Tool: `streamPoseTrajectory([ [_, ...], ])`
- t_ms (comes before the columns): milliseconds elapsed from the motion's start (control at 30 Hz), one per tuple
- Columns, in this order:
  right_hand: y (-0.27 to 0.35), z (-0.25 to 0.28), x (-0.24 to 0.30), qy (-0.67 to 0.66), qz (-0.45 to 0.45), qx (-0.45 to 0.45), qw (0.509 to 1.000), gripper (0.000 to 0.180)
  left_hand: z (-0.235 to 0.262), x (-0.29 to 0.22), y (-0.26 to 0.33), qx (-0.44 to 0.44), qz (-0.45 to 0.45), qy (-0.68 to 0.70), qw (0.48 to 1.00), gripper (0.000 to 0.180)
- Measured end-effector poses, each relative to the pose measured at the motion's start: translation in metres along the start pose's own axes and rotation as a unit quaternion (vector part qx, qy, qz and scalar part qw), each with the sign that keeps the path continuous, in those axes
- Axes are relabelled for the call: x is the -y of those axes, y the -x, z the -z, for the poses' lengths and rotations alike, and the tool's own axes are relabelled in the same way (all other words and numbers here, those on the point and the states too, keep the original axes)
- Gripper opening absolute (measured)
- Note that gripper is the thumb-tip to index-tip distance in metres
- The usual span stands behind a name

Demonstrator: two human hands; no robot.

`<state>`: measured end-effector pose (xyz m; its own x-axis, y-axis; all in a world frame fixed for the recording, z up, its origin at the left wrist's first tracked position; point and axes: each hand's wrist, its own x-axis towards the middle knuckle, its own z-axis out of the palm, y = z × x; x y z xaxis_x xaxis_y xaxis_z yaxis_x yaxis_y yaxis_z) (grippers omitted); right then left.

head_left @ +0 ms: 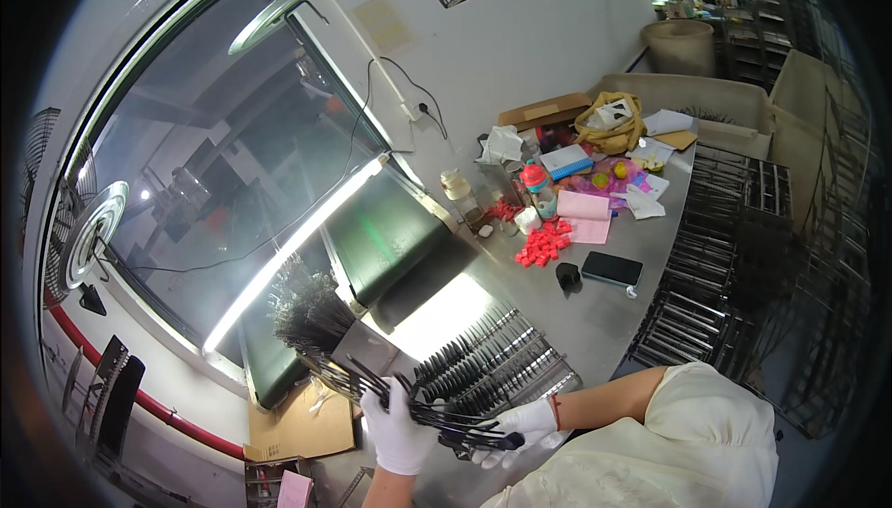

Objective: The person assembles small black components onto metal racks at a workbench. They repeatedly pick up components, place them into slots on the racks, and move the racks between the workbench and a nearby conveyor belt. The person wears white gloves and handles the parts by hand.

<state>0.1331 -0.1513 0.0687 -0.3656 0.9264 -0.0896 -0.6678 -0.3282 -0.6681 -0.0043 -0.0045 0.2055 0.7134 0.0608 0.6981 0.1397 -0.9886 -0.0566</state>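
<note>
My left hand (400, 431), in a white glove, is closed around a bundle of thin black rods (455, 418) near the table's front edge. My right hand (522, 426), also gloved in white, grips the same bundle at its right end, where a dark rounded tip shows. Some of its fingers are hidden beneath the rods. Just beyond my hands lies a metal rack (534, 350) with several rows of slim black pieces. To its left, many thin dark wires or rods (311, 313) stand bunched next to a grey metal block (364, 348).
A lit tube (293, 253) slants above a green conveyor belt (386, 229). Red plastic bits (544, 243), a phone (611, 269), pink paper (583, 215) and a jar (457, 188) occupy the table's far side. Stacked metal racks (692, 322) stand at right; cardboard (302, 424) lies at left.
</note>
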Motion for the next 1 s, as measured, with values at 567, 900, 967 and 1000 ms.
streamPoseTrajectory([
  [567,-0.028,0.024,0.004,0.807,0.394,-0.083,0.433,0.039,-0.023,-0.031,0.007,0.04,0.064,0.003,0.997,0.099],
  [900,-0.031,0.003,0.02,0.15,0.046,-0.056,0.986,0.03,-0.039,-0.025,0.029,-0.153,0.18,0.288,0.928,0.122],
  [967,-0.06,0.038,0.005,-0.189,0.022,0.045,0.981,0.027,-0.048,-0.033,0.024,-0.053,0.252,0.315,0.914,0.116],
  [1000,-0.058,0.024,0.003,-0.221,0.096,-0.048,0.969,0.028,-0.045,-0.032,0.017,-0.032,0.214,0.222,0.951,0.116],
])
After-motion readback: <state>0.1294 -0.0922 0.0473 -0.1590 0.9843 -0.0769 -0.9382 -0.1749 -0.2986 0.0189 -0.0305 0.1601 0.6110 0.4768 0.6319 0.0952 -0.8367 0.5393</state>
